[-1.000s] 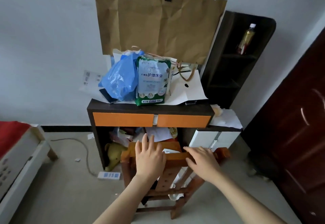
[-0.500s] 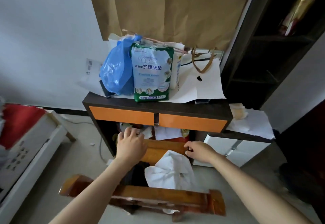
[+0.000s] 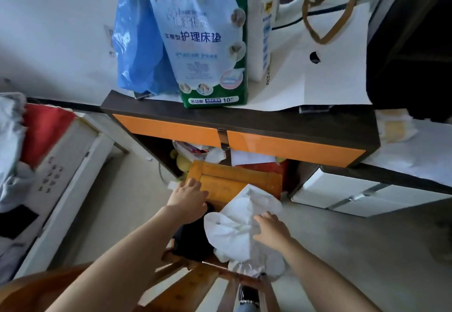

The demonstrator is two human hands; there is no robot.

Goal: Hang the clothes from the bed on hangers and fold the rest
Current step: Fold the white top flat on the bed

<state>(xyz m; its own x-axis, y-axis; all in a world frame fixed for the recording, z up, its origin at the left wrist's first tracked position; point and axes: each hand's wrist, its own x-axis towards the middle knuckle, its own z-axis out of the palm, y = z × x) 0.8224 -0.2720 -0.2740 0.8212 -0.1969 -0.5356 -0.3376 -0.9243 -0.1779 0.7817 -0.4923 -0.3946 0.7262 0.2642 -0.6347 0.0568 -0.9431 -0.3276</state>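
**Wooden chair carries a white garment and a black one**

Orange-brown wood marks the chair (image 3: 232, 182), whose seat is tucked partly under the desk (image 3: 171, 128) with orange drawer fronts. On the seat lies a crumpled white garment (image 3: 241, 228), spilling over the chair's near edge. Just left of it on the same seat sits a black garment (image 3: 193, 238), touching the white one. The left hand (image 3: 188, 195) is at the chair's left edge, fingers curled down over the seat and gripping the wood. The right hand (image 3: 270, 228) rests on the white garment with fingers spread and relaxed, clasping nothing. Beyond the chair, on the desk top, stand a green pack (image 3: 208, 42) and a blue bag (image 3: 137, 42). Left of the chair is a white bed (image 3: 66, 165) with a red cloth (image 3: 44, 128).
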